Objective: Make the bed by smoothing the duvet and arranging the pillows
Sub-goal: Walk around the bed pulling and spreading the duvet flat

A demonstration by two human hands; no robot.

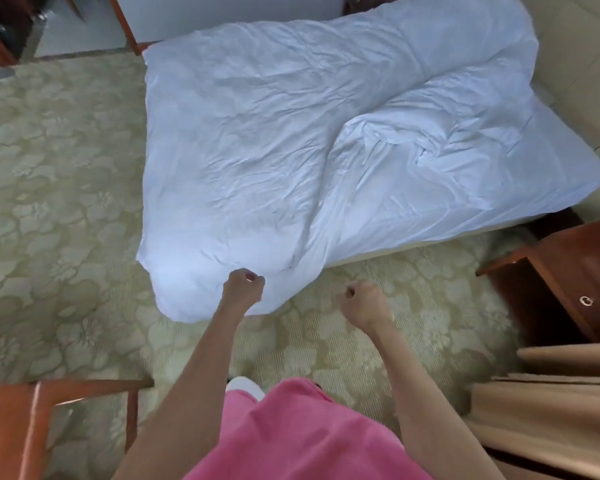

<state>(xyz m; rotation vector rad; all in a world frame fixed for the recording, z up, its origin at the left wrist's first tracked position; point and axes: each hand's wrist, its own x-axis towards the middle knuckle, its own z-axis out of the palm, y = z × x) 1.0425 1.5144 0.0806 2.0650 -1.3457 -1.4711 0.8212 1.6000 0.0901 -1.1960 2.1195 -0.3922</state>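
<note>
A white, creased duvet (pixel 291 140) covers the bed, with a bunched, twisted fold on its right half (pixel 420 150). Its near left corner (pixel 194 292) hangs over the bed's corner toward the carpet. My left hand (pixel 244 287) is curled into a fist just over that hanging edge, and no fabric shows between its fingers. My right hand (pixel 362 303) is also a fist, held over the carpet to the right of the duvet with nothing in it. No pillow is in view.
Patterned green carpet (pixel 59 202) lies left of and in front of the bed. A dark wooden nightstand (pixel 568 282) stands at the right, with beige curtains (pixel 551 403) below it. A wooden chair (pixel 49 410) is at the near left. A wall runs behind the bed.
</note>
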